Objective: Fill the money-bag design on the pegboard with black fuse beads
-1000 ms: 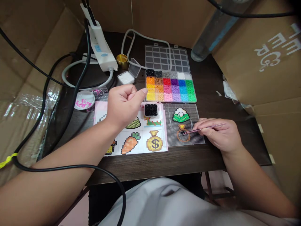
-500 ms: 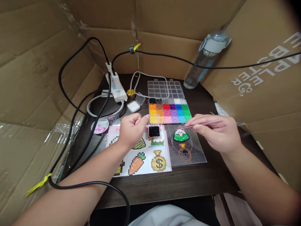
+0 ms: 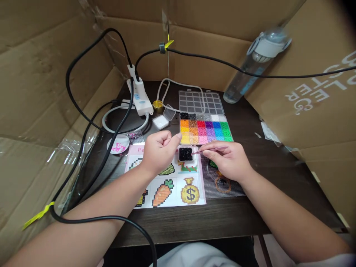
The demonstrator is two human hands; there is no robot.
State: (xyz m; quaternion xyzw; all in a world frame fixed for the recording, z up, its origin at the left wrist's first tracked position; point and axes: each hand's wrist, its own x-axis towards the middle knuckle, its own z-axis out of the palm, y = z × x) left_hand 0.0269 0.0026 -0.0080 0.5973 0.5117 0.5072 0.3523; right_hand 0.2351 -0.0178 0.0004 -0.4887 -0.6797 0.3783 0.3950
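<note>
My left hand [image 3: 161, 150] is closed, its thumb and curled fingers gripping the edge of a small clear box of black beads [image 3: 185, 155] whose lid stands open. My right hand [image 3: 232, 159] pinches pink tweezers [image 3: 214, 149], with their tips at the right side of the black beads. Whether a bead sits between the tips is too small to tell. Beneath the right hand lies a clear pegboard [image 3: 208, 185], carrying an orange bead ring [image 3: 223, 192] and a green bead piece, mostly hidden. The pattern sheet [image 3: 178, 198] lies under the box, showing a carrot and a money bag.
Behind my hands lies a divided case of coloured beads [image 3: 210, 127], its lid [image 3: 201, 103] folded back. A white power strip [image 3: 141, 98], black cables [image 3: 68, 79] and a dish of pink beads [image 3: 119, 144] are at left. A water bottle [image 3: 253, 66] leans against the cardboard wall [image 3: 205, 40].
My right hand has moved left with the tweezers, from the green and white bead piece on the pegboard to the black beads. My left hand stays by the box. The view has shifted slightly.
</note>
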